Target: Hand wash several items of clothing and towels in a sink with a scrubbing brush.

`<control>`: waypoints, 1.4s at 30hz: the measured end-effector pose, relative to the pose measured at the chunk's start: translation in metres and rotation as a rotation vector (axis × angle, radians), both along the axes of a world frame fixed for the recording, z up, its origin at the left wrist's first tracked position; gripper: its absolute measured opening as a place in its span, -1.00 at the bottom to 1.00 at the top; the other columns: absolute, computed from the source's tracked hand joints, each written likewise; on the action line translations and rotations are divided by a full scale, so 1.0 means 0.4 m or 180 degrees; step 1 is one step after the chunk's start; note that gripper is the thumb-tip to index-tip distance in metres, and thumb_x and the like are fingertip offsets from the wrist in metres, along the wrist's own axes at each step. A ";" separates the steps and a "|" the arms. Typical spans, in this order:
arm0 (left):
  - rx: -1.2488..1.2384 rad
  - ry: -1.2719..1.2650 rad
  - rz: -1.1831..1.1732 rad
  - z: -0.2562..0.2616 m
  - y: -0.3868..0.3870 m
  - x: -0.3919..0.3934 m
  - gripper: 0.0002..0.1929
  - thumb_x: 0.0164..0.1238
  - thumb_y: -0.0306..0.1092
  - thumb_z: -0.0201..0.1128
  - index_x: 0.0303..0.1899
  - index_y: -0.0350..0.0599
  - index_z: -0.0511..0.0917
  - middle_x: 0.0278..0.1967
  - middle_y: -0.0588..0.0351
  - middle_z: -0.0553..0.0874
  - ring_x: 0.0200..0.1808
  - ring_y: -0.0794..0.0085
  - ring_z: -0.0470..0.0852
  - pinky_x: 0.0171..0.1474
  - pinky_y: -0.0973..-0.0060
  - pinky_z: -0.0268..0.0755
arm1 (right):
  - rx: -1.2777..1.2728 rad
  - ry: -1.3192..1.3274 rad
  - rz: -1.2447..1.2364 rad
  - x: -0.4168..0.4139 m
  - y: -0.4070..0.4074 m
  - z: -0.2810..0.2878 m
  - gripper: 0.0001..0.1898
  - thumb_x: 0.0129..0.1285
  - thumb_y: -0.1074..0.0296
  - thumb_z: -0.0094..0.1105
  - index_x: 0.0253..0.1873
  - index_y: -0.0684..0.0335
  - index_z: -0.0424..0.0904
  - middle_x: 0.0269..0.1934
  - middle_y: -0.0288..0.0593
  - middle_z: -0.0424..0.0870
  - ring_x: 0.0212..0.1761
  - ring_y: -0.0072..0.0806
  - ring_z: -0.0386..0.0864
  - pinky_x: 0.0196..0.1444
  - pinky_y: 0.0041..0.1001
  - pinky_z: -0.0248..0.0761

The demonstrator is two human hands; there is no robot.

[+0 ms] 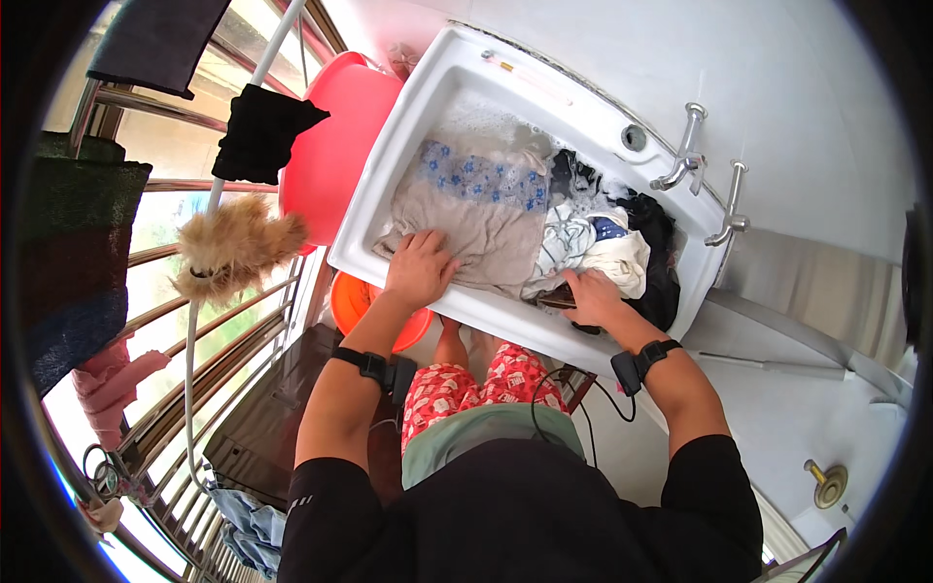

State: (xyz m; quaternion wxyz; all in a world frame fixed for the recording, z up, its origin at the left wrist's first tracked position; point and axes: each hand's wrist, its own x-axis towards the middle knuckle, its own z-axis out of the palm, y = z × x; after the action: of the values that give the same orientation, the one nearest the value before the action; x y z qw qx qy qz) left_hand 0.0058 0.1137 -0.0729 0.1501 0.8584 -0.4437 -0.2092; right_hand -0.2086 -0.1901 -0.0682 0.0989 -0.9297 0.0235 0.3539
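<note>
A wet grey-beige towel [485, 244] with a blue-flowered band lies spread in the soapy water of a white sink [357, 244]. My left hand [419, 270] bears down on its near left part, fingers curled into the cloth beside the front rim. At the towel's near right corner, my right hand [594, 299] has its fingers around a dark brown object [557, 297], mostly covered by the hand, so its kind is unclear. Just beyond that hand are a bunched cream cloth [619, 262], a pale striped cloth [568, 237] and black wet clothes [652, 218].
Two metal taps [685, 153] [729, 208] jut from the wall. A toothbrush-like stick [525, 76] lies on the back ledge. Left of the sink stand a pink basin [335, 160] and, lower, an orange bucket [357, 302]. A fluffy duster [237, 248] hangs by the barred window.
</note>
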 end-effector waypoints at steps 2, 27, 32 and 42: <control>-0.0560 -0.0399 0.0034 -0.021 0.013 -0.005 -0.66 0.42 -0.04 0.20 -0.16 -0.14 0.70 0.16 0.00 0.65 0.31 0.15 0.49 0.39 0.11 0.25 | -0.0025 0.0244 0.0019 0.019 -0.001 0.001 -0.30 0.10 -0.12 0.40 0.24 0.21 0.49 -0.02 0.07 0.71 0.16 0.00 0.58 0.20 -0.16 0.45; 0.0177 0.0040 -0.0159 -0.004 0.016 -0.001 -0.57 0.26 -0.04 0.20 0.09 0.00 0.63 0.28 0.08 0.53 0.39 0.21 0.40 0.49 0.01 0.12 | 0.0500 -0.1399 -0.2222 0.528 0.079 -0.144 -0.29 0.08 0.10 0.39 0.21 0.49 0.34 0.12 0.34 0.47 0.20 0.21 0.48 0.24 -0.05 0.42; 0.0087 -0.0122 -0.0366 -0.008 0.042 0.003 -0.64 0.24 -0.07 0.19 -0.02 -0.01 0.66 0.26 0.08 0.57 0.42 0.22 0.40 0.53 -0.02 0.09 | 0.1635 -0.1618 -0.1160 0.476 0.329 -0.052 -0.24 0.19 -0.01 0.39 0.31 0.43 0.34 0.06 0.26 0.45 0.12 0.20 0.49 0.18 -0.04 0.44; 0.0088 -0.0029 -0.0343 -0.038 0.024 -0.006 -0.70 0.23 -0.08 0.19 -0.10 0.03 0.67 0.36 0.22 0.55 0.47 0.25 0.38 0.55 -0.05 0.07 | 0.0532 -0.1576 -0.1353 0.679 0.269 -0.119 -0.16 0.26 -0.11 0.32 0.46 0.35 0.27 0.03 0.25 0.45 0.06 0.15 0.57 0.02 -0.10 0.54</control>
State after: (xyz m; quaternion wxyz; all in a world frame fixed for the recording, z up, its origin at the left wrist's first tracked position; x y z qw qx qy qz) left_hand 0.0033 0.1234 -0.0883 0.1247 0.8362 -0.4870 -0.2192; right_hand 0.0630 -0.0825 -0.1158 0.2491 -0.9504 0.1630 0.0895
